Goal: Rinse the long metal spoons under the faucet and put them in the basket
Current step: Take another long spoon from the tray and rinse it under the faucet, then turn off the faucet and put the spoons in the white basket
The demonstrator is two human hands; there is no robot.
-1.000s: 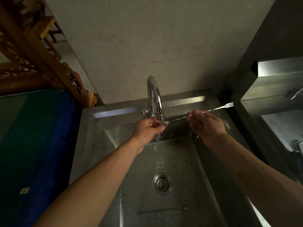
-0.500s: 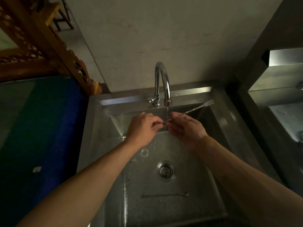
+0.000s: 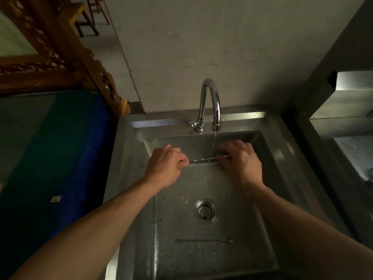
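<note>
A long thin metal spoon (image 3: 201,160) lies level between my two hands, under the thin stream of water from the chrome faucet (image 3: 210,104). My left hand (image 3: 164,167) pinches its left end. My right hand (image 3: 241,158) is closed over its right end, so the forked tip seen earlier is hidden. A second long spoon (image 3: 203,240) lies flat on the bottom of the steel sink (image 3: 129,158), near the front. No basket is in view.
The drain (image 3: 205,211) sits in the middle of the basin. A blue and green surface (image 3: 60,158) lies to the left, with a carved wooden frame (image 3: 60,57) behind it. Steel shelving (image 3: 347,110) stands on the right.
The spoon went from tilted, with its forked end sticking up to the right, to level under the water. My right hand slid along it and now covers that end. The camera tilted down.
</note>
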